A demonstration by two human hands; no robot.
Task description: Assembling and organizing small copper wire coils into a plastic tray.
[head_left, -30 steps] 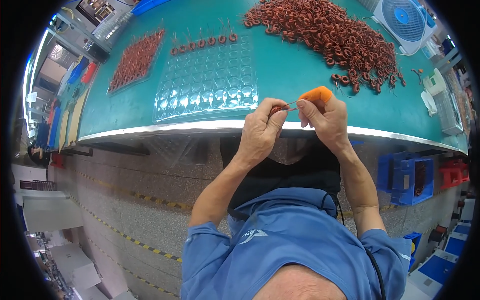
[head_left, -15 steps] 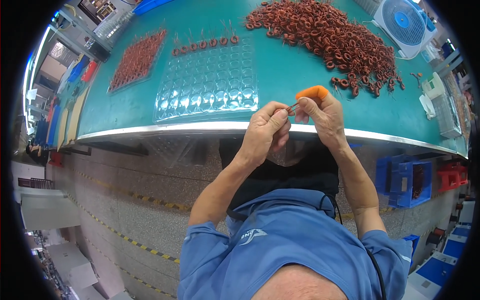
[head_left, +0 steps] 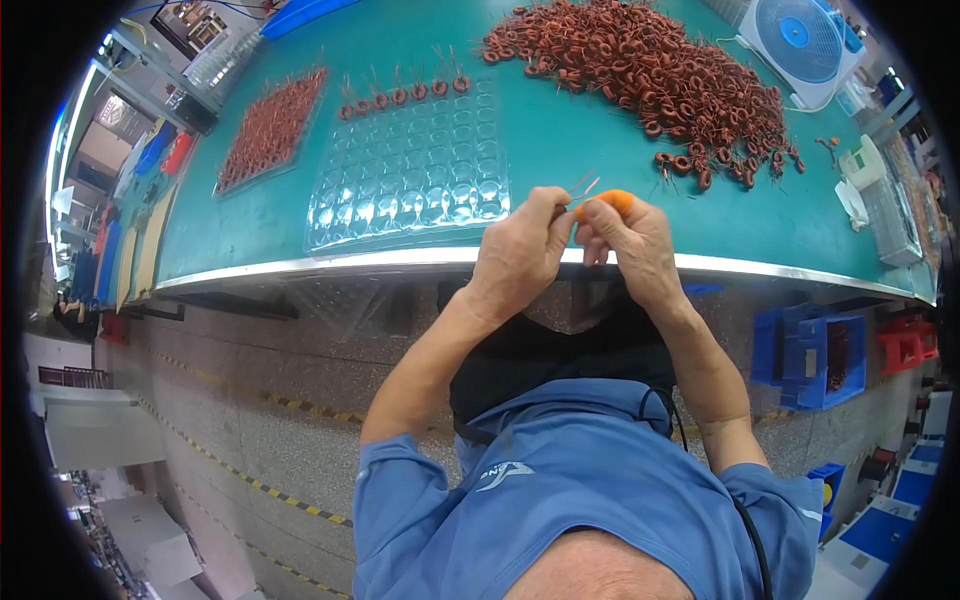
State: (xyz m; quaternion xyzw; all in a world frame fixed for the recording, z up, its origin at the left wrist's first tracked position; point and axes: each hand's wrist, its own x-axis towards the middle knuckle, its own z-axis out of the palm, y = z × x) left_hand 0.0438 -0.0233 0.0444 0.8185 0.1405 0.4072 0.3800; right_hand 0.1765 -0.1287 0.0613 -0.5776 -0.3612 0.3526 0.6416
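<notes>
Work area: a green surface (head_left: pixel 560 140) with a shiny metal front edge spanned the view.
Packed batch: reddish-brown ring coils with upright wires (head_left: pixel 272 130) stood crowded at left.
Pocketed tray: a transparent plastic tray with round pockets (head_left: pixel 410 165) lay beside them, a row of standing coils (head_left: pixel 418 92) along its far end.
Left hand (head_left: pixel 520 250): thumb and fingers pinched a small copper-wire coil (head_left: pixel 592 186) near the surface's front edge, its body hidden, thin leads (head_left: pixel 580 184) poking up.
Right hand (head_left: pixel 642 248): thumb pressed to the forefinger's bright orange cover (head_left: pixel 614 202), other fingers curled; whether they gripped wire could not be told.
Heap: loose reddish-brown coils (head_left: pixel 650 75) lay farther back.
Fan: a white-framed box fan (head_left: pixel 795 35) stood far right.
</notes>
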